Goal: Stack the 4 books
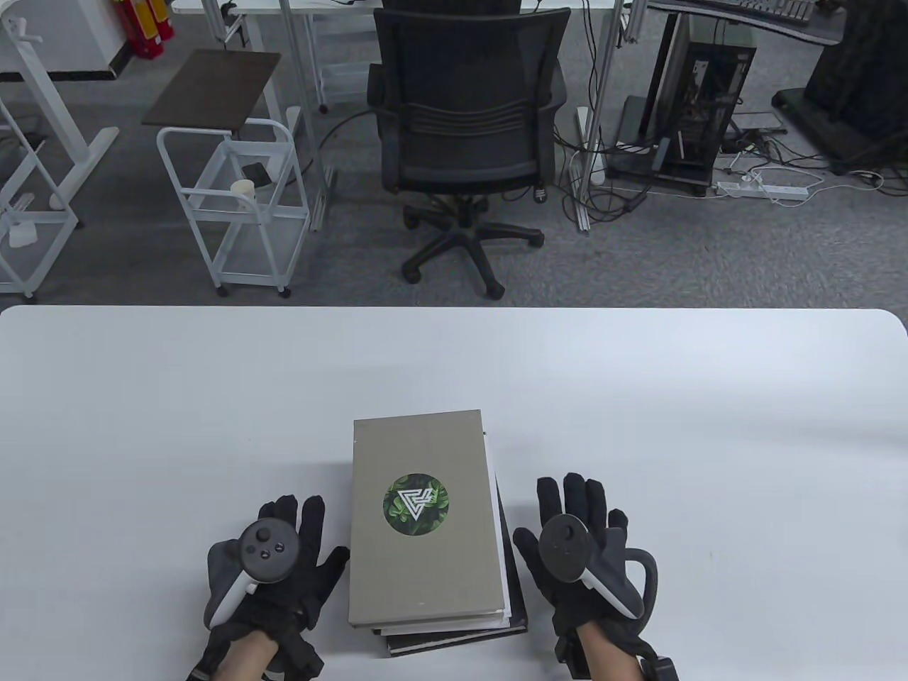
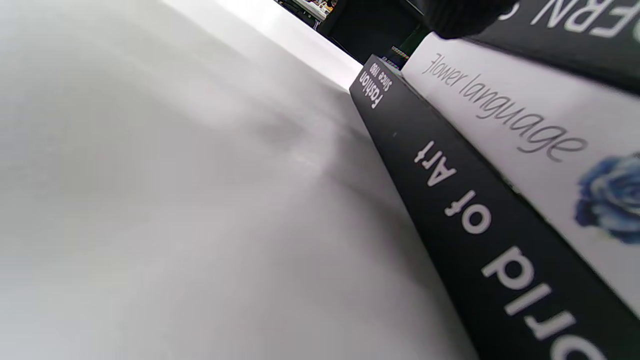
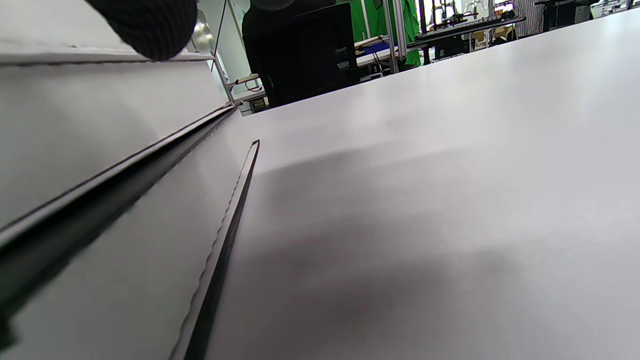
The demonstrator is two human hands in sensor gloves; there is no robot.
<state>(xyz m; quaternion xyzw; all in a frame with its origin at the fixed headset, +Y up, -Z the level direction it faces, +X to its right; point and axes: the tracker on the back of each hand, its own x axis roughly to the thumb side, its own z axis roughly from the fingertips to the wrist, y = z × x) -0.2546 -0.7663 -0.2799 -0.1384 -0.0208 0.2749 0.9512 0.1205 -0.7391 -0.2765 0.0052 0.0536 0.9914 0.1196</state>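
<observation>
Now both hands, left hand (image 1: 266, 560) and right hand (image 1: 578, 550), flank stacked books (image 1: 425, 518), grips released; a nudge could skew the uneven stack.

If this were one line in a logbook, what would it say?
books: stack on table | left hand: open beside stack | right hand: open beside stack

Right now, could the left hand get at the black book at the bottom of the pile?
Probably yes. The left hand rests beside the pile, and the black book shows its whole spine on that side, with only bare table between.
</observation>
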